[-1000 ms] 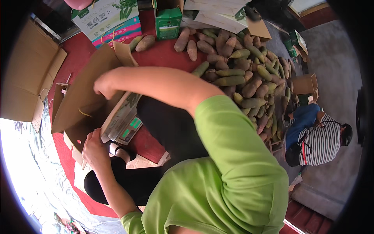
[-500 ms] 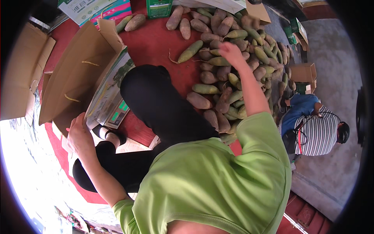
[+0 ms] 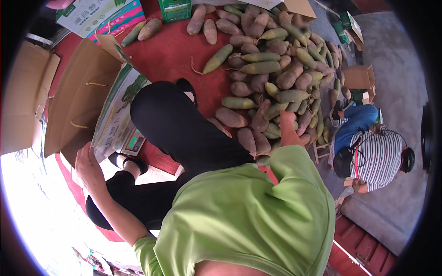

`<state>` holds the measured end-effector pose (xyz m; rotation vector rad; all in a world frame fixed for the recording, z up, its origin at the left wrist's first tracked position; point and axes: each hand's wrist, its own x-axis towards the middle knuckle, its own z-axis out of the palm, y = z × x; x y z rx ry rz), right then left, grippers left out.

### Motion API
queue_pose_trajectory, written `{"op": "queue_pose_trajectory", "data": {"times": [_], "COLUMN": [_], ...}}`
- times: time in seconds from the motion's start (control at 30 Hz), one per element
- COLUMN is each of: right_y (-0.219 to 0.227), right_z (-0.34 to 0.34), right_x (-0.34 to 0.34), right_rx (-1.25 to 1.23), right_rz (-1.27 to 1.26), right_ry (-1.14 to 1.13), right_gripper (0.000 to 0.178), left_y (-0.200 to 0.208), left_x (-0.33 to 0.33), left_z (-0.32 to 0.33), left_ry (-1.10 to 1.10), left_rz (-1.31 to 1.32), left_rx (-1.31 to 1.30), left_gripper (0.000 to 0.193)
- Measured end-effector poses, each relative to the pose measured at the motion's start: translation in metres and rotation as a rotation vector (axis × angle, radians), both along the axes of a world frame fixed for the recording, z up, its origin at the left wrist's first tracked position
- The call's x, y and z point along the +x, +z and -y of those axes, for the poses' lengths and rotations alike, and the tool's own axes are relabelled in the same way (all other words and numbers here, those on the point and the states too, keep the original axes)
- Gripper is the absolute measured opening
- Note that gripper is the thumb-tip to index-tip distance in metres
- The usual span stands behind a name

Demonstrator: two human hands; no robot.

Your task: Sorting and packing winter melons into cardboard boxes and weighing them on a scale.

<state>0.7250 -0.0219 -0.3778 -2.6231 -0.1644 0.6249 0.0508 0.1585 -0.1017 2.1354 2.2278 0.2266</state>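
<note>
My left hand [image 3: 88,166] grips the lower edge of an open cardboard box [image 3: 85,99] with a printed outer side, tilted on its side at my left. My right hand [image 3: 287,122] reaches past my knee, in black trousers [image 3: 184,126], and rests on a big pile of oblong green-and-brown fruits [image 3: 271,73] spread over a red mat [image 3: 170,55]. Its fingers lie on the fruits at the near edge of the pile; whether they hold one is hidden. My green shirt fills the lower middle.
Another person [image 3: 368,152] in a striped shirt and blue trousers crouches at the right on grey floor. A small open carton [image 3: 359,77] stands beyond them. A green box [image 3: 175,9] and a printed flat carton [image 3: 99,16] lie at the top. Flat cardboard [image 3: 23,101] lies at the far left.
My right arm swung from the box at the left over to the fruit pile, then drew back to the pile's near edge. My left hand kept its hold on the box.
</note>
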Motion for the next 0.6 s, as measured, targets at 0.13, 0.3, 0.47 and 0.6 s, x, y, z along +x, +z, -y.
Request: {"op": "queue_pose_trajectory", "data": {"times": [0.13,0.3,0.47,0.6], "right_y": [0.028,-0.022,-0.012,0.016], "right_z": [-0.036,-0.009,-0.008,-0.015], "right_x": [-0.058,-0.011,-0.027,-0.067], "right_rx": [0.057,0.089,0.087,0.123], "right_rz": [-0.268,-0.395,-0.732,-1.0], "right_ry": [-0.338,-0.509,-0.444,-0.356], "right_gripper": [0.052,0.045,0.043,0.044], "left_y": [0.007,0.008,0.014,0.013], "left_x": [0.001,0.017,0.014,0.011], "left_z": [0.006,-0.004,0.004,0.007], "left_ry": [0.039,0.032,0.061,0.015], "left_rz": [-0.043,0.037,-0.005,-0.041], "left_rx": [-0.009,-0.003,0.022,0.03], "left_gripper": [0.021,0.021,0.022,0.024]}}
